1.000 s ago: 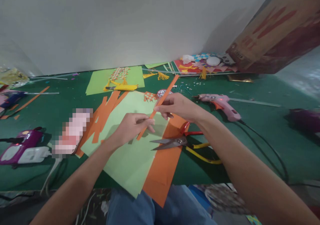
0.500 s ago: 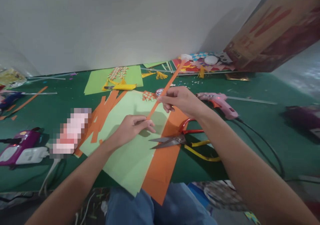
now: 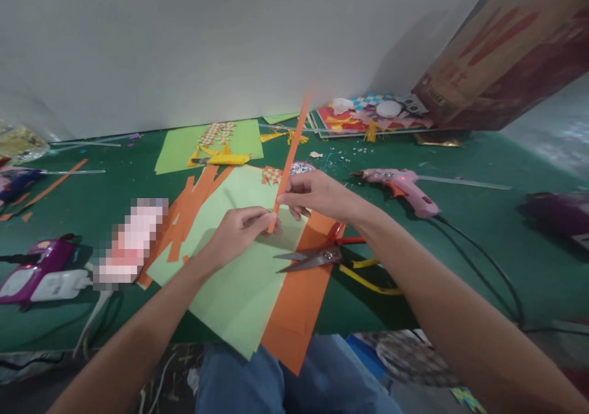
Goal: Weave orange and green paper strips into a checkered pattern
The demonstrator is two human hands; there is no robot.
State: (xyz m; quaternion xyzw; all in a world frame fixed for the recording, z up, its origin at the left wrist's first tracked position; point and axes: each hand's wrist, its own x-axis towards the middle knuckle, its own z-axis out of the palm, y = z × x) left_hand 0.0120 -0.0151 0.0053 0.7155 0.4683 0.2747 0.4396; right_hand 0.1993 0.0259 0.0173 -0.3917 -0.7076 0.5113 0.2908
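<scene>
A narrow orange paper strip (image 3: 294,144) stands up at a slant between my hands, its upper end blurred against the wall. My left hand (image 3: 243,230) pinches it at the bottom end. Just above, my right hand (image 3: 317,196) grips the same strip between thumb and fingers. Beneath both hands lie light green paper sheets (image 3: 230,291) and a wide orange sheet (image 3: 294,328). Scissors (image 3: 329,256) with red and yellow handles rest on the orange sheet, blades apart and pointing left. Behind the strip is a small woven orange-and-white paper piece (image 3: 271,175).
A pink glue gun (image 3: 405,187) lies to the right, its cord trailing forward. Cut orange strips (image 3: 191,211) and a yellow cutter (image 3: 225,159) lie at left. Further left sits a purple power socket (image 3: 41,267). Decorated papers (image 3: 368,119) and a cardboard box (image 3: 501,58) are behind.
My right hand has slid down and left along the strip, closer to my left hand. The strip now stands steeper, its top shifted left.
</scene>
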